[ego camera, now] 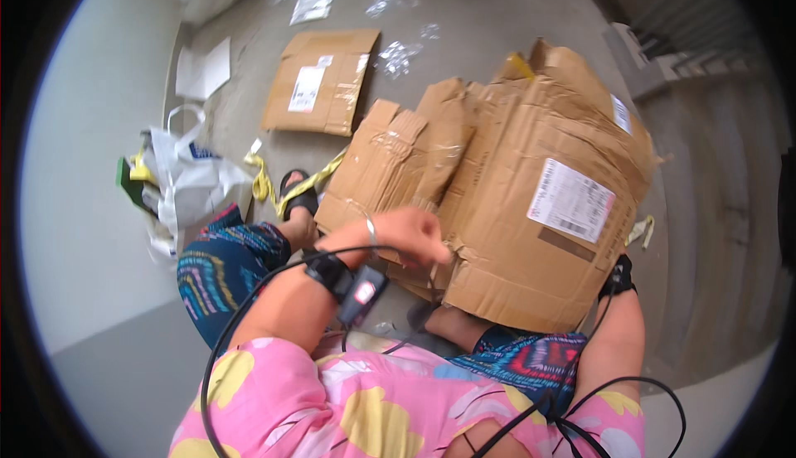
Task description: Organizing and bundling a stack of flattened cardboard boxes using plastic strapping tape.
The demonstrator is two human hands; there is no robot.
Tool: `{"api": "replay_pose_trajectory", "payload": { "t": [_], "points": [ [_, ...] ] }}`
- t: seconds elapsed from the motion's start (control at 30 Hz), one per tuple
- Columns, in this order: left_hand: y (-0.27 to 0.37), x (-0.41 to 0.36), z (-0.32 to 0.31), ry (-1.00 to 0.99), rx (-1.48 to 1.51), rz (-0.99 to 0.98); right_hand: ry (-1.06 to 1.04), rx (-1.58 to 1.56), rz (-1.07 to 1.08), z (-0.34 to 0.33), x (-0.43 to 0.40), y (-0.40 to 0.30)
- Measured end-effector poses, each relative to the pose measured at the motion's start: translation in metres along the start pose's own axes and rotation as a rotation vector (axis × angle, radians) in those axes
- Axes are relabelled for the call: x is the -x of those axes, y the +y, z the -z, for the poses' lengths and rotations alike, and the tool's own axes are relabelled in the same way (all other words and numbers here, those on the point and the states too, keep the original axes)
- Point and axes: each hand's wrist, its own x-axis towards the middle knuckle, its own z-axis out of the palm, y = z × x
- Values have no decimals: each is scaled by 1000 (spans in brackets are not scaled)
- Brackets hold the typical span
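Note:
Several flattened cardboard boxes stand bunched in front of me. The largest, a brown carton (497, 240), leans on the right and bears a white printed label (571, 200). My left hand (407, 234) is blurred, its fingers curled, just in front of the cartons' lower edges. Whether it grips anything there cannot be made out. A smaller folded carton (373, 159) stands beyond this hand. My right forearm (615, 333) reaches along the right side of the large carton; the hand itself is hidden behind the cardboard, below a black wrist band (617, 278).
Another flattened box (326, 85) lies on the floor, near clear plastic scraps (398, 59) and a white sheet (203, 69). A white carrier bag (202, 178) stands left by the wall. Yellow tape (264, 178) trails by my foot. Stairs (715, 209) descend at right. Black cables (214, 389) hang from my arms.

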Motion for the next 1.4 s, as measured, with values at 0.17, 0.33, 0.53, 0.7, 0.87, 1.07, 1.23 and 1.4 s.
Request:
{"api": "replay_pose_trajectory", "payload": {
  "t": [0.17,0.33,0.53,0.7,0.87,1.07,1.23,1.4],
  "points": [
    [-67,-33,63,352,723,-68,32,101,11,-3,9,2],
    [-78,-110,44,193,840,-229,52,167,1,-6,12,3],
    [-82,-140,25,3,1175,-90,75,231,-11,-2,17,6],
    [-33,-120,11,20,1082,-148,89,267,-14,0,20,9],
    [-36,-118,-7,-34,1215,-395,103,303,-13,-1,25,6],
    [-47,-131,-19,162,1058,-429,96,327,-11,-6,29,1],
    [-67,-142,3,669,154,-49,88,330,-13,-10,33,4],
    [-65,-129,10,1236,-99,-185,82,329,-16,-13,33,7]
  ]
}}
